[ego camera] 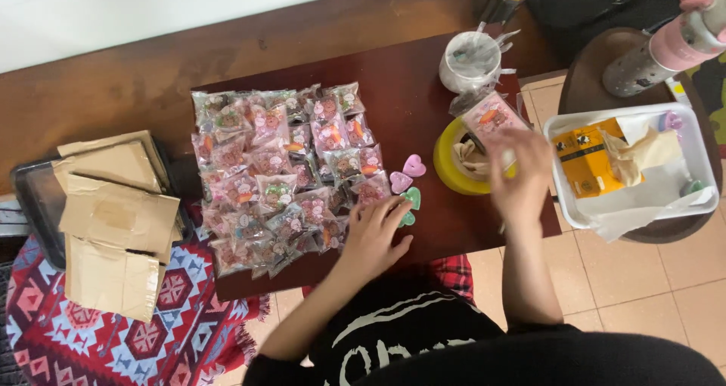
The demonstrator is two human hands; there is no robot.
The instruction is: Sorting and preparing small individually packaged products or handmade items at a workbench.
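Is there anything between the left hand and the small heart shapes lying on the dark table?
Nothing visible. The left hand already has its fingertips at the green heart. The two pink hearts lie just beyond it on the bare table, with the packed sachets off to one side.

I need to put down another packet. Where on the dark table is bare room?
Bare: the table strip between packet pile and white cup, and the front edge below the pile. Crowded: around the heart pieces and yellow bowl.
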